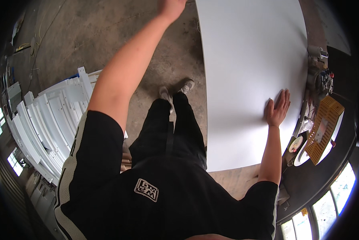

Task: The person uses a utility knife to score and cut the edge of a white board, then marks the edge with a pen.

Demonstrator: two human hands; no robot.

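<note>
A large white flat panel (247,80) lies to my right, its smooth face up and its long left edge beside my legs. My right hand (278,109) rests palm down on it near its right side, fingers stretched out and holding nothing. At the top edge of the picture, my left hand (173,9) reaches out close to the panel's far left edge. Its fingers are mostly cut off by the frame, so their shape and any hold stay hidden.
On the left stands a stack of white metal strips (53,120). Beyond the panel's right side are a yellow slotted crate (326,130), a round white lid-like thing (301,156) and dark machine parts (321,80). The concrete floor (91,36) shows stains.
</note>
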